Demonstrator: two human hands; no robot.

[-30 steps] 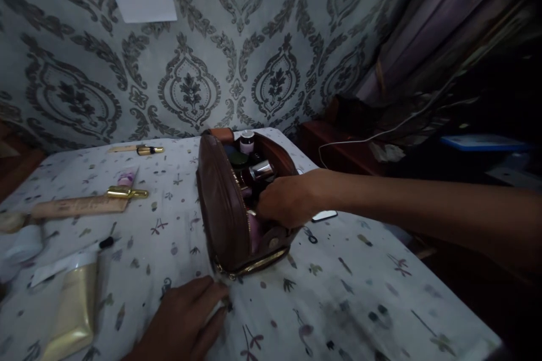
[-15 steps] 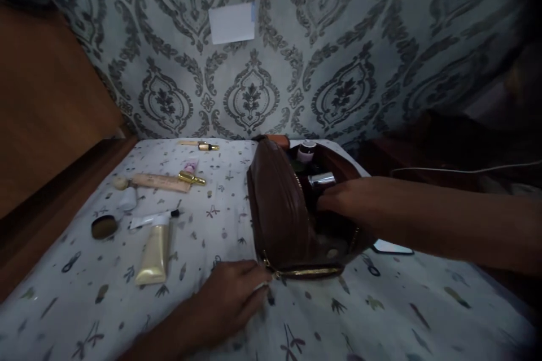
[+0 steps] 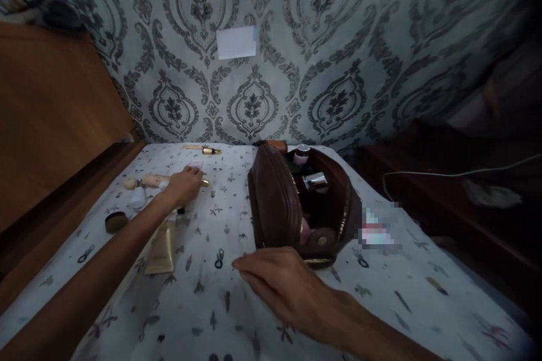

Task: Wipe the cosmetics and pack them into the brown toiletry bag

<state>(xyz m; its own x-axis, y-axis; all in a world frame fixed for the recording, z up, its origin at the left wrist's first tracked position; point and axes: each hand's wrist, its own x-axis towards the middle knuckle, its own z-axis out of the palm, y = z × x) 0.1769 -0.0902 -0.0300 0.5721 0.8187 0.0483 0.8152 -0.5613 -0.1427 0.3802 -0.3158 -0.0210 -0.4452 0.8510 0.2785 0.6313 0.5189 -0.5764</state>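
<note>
My left hand reaches over the small items at the left, its fingers curled down by a pink tube; what they hold is hidden. Beside it the gold end of a small tube shows. My right hand, palm down, has its fingers together, with nothing visible in them, at the front of the brown bag. The bag stands unzipped, with a silver-capped item and a dark-lidded jar inside. A gold squeeze tube lies below my left forearm.
A round dark item, a white-capped item and a beige tube lie at the left on the patterned sheet. A gold-and-black tube is near the wall. Wooden furniture borders the left; a cable crosses the right.
My left hand has moved from the bag's front corner up and left to the small items. My right hand has come out of the bag to its front. The view has shifted slightly.
</note>
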